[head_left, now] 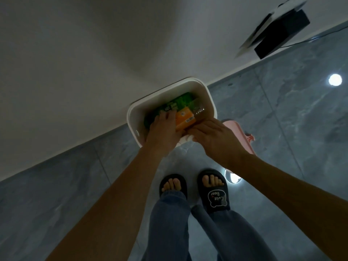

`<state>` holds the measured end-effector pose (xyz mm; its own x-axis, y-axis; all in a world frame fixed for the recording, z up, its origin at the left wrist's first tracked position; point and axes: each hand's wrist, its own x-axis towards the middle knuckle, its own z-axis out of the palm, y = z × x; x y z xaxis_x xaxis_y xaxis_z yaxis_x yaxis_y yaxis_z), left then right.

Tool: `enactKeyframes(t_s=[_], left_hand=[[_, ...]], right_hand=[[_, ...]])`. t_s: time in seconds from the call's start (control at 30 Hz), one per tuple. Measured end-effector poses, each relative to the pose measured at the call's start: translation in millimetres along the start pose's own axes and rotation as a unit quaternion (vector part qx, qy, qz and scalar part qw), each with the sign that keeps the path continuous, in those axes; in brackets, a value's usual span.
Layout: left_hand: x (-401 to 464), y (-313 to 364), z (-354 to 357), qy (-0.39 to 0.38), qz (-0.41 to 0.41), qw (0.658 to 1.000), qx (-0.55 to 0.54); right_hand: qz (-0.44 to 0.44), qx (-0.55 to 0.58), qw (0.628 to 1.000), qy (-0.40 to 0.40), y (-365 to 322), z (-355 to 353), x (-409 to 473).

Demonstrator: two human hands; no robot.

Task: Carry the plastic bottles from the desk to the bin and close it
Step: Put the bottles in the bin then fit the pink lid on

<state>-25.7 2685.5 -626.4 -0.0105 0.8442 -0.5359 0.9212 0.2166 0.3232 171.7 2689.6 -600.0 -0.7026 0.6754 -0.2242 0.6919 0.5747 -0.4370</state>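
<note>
Bottles lie inside the white bin (208,99), which stands on the grey floor (293,113) against the wall (75,63). You see a green bottle (174,105) on the left, a bottle with an orange label (185,118) in the middle, and a clear bottle (199,108) to the right, all lying on their sides and pressed together (the light is dim, so the caps do not show). Your left hand (163,132) reaches into the bin with spread fingers resting on the green bottle and the orange label; I cannot tell if it grips them. Your right hand (212,136) is at the near rim, fingers curled down over something white, and its grip is also unclear. A pink lid (239,132) lies on the floor just beside the bin, behind your right hand. Your feet in black slippers (216,193) stand near the bin.
</note>
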Motion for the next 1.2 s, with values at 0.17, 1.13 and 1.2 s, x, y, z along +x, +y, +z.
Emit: enactKeyframes(t_s=[0.17, 1.13, 1.2], left_hand=[[10, -8, -3, -0.045, -0.018, 0.999, -0.019], [91, 182, 150, -0.073, 0.281, 0.948, 0.129], [102, 180, 166, -0.087, 0.310, 0.932, 0.166]], right_hand=[[-0.002, -0.004, 1.000, 0.003, 0, 0, 1], [0.552, 0.205, 0.803, 0.090, 140, 122, -143], [0.558, 0.208, 0.799, 0.082, 148, 139, -135]])
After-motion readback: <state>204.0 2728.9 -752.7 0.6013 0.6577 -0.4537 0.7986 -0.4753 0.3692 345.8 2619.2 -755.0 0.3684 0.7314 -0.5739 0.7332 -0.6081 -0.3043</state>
